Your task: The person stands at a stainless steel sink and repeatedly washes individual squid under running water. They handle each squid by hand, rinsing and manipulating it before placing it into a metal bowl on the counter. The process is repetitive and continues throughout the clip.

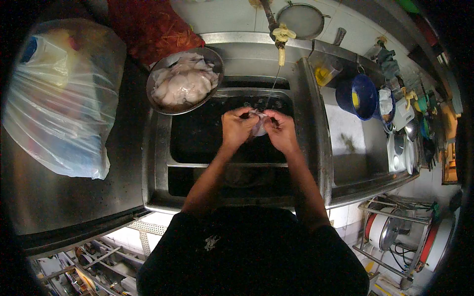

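Observation:
My left hand (239, 127) and my right hand (280, 130) pinch a piece of pale, slippery flesh (259, 127), which looks like squid or cuttlefish. Both hold it over a metal pan (185, 165) of very dark liquid set in the steel sink (157, 177). A thin stream of water (276, 79) falls from the tap (281, 55) just beyond my fingers. To the far left of my hands, a round metal bowl (152, 97) heaped with similar pale flesh (185, 83) rests at the sink's corner. My fingers partly hide the held piece.
A full translucent plastic bag (70, 111) stands on the left steel counter (122, 196), with a red mesh sack (155, 29) behind. Right of the sink are a blue bucket (357, 97), a plastic jug (327, 72) and a white board (344, 125). A strainer (300, 21) hangs on the wall.

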`<state>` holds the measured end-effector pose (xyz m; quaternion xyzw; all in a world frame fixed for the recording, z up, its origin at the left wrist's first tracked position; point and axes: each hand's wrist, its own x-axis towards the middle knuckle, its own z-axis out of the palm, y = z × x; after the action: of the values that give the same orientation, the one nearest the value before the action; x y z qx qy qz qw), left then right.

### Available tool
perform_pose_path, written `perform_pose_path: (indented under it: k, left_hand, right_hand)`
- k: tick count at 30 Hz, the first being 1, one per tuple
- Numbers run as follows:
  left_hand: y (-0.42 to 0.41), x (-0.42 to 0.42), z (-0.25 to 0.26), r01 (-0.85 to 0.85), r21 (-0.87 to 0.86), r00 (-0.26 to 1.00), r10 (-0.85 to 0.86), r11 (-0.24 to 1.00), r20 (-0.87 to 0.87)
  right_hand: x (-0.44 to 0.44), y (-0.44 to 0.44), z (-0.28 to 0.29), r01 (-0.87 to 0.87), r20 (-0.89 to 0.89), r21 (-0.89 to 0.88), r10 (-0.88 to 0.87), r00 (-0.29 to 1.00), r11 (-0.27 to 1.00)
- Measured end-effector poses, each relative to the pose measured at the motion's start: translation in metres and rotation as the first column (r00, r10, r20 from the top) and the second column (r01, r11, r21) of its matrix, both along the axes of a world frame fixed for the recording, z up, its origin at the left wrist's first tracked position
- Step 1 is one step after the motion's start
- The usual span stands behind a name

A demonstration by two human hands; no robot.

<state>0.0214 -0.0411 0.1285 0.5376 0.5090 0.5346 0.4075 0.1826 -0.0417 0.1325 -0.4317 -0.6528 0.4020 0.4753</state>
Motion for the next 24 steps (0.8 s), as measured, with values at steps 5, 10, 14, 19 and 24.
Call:
perform_pose_path:
  k: [5,10,14,19,24]
  left_hand:
    - [-0.002,0.004,-0.013,-0.248,-0.096,0.94,0.263,0.964,0.216]
    - [-0.008,-0.001,-0.01,-0.052,-0.047,0.915,0.066,0.998,0.398]
    - [-0.007,0.001,-0.024,0.075,-0.086,0.917,-0.035,0.993,0.396]
    - [-0.007,-0.003,-0.034,0.281,-0.193,0.719,-0.073,0.94,0.692]
    - [-0.009,-0.004,-0.057,0.569,-0.237,0.542,-0.142,0.787,0.828]
  right_hand:
    - [0.004,0.001,-0.037,0.162,-0.368,-0.179,-0.219,0.904,0.97]
    - [0.0,0.001,-0.045,-0.177,-0.782,-0.402,-0.236,0.577,0.898]
    - [-0.021,-0.003,-0.03,-0.091,-0.615,-0.579,-0.359,0.702,0.811]
    - [-0.019,0.007,-0.059,-0.224,-0.645,-0.365,-0.072,0.761,0.904]
    - [-0.023,0.004,-0.058,-0.106,-0.47,-0.276,-0.039,0.882,0.955]
